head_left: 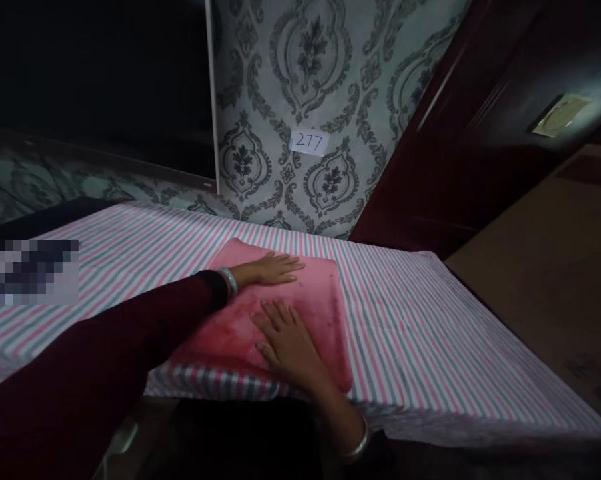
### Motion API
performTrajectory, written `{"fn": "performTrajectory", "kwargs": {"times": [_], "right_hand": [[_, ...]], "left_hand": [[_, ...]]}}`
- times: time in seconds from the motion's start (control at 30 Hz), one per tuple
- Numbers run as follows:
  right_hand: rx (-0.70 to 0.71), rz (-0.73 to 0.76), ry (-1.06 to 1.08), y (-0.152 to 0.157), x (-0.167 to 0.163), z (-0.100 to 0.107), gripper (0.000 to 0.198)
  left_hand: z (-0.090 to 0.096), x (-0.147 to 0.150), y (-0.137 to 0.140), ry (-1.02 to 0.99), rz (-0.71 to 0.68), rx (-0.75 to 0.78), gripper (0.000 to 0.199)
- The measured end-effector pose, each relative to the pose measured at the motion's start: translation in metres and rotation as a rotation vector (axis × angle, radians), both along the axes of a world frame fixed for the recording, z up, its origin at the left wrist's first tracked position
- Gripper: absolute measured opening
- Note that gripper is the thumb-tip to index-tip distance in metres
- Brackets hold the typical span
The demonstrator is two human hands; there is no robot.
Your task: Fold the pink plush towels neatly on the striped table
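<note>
A folded pink-red cloth (317, 283) with a plush-looking surface lies flat on a striped table cover (405, 320), close to its front edge. My left hand (277, 268) rests palm down on the far part of the cloth, fingers stretched to the right. Nearer to me, my right hand (286, 340) lies on the cloth with its fingers spread and pointing away. Neither hand grips anything. Each wrist wears a bangle, and a dark red sleeve covers my left arm. What lies under the palms is hidden.
A large dark screen (100, 87) stands behind the table at left. The patterned wall (310, 60) carries a paper marked 277 (309, 141). A dark red wooden panel (445, 147) and a brown board-like surface (540, 267) border the right side. A blurred-out patch (30, 272) is at far left.
</note>
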State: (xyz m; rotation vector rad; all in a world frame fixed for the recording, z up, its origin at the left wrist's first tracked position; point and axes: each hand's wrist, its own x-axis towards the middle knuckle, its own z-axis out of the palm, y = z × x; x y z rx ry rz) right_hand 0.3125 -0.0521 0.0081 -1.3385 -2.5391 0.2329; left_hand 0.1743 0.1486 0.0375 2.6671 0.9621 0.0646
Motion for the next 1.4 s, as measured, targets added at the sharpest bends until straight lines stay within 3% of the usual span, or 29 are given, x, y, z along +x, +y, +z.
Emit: {"fn": "performTrajectory", "kwargs": {"times": [0.13, 0.27, 0.4, 0.57, 0.7, 0.8, 0.93, 1.1, 1.4], "right_hand": [[0.002, -0.004, 0.032, -0.001, 0.0, 0.001, 0.055], [-0.001, -0.006, 0.051, 0.0, 0.0, 0.001, 0.055], [-0.009, -0.006, 0.036, 0.0, -0.001, 0.0, 0.054], [-0.013, -0.013, 0.015, -0.003, 0.001, 0.003, 0.053], [-0.064, 0.0, -0.023, 0.0, -0.002, 0.02, 0.055], [-0.077, 0.101, -0.003, 0.009, -0.022, 0.037, 0.053], [-0.012, 0.299, -0.016, 0.024, -0.062, 0.039, 0.051], [0.055, 0.298, -0.056, 0.028, -0.08, 0.013, 0.058], [0.061, 0.297, -0.03, 0.026, -0.075, 0.008, 0.057]], "left_hand": [[0.0, -0.008, 0.026, -0.048, 0.044, -0.078, 0.067], [-0.008, -0.012, 0.034, -0.128, 0.043, -0.018, 0.069], [-0.011, -0.007, 0.025, -0.117, 0.073, 0.12, 0.065], [0.007, -0.006, 0.004, 0.016, 0.184, 0.261, 0.062], [0.025, -0.031, -0.013, -0.098, 0.084, 0.177, 0.064], [0.029, -0.059, -0.024, -0.145, -0.021, 0.063, 0.067], [0.022, -0.089, -0.032, -0.014, 0.066, 0.036, 0.063], [0.0, -0.099, -0.029, 0.058, 0.196, 0.203, 0.064], [-0.018, -0.115, 0.029, -0.06, 0.309, 0.045, 0.07]]}}
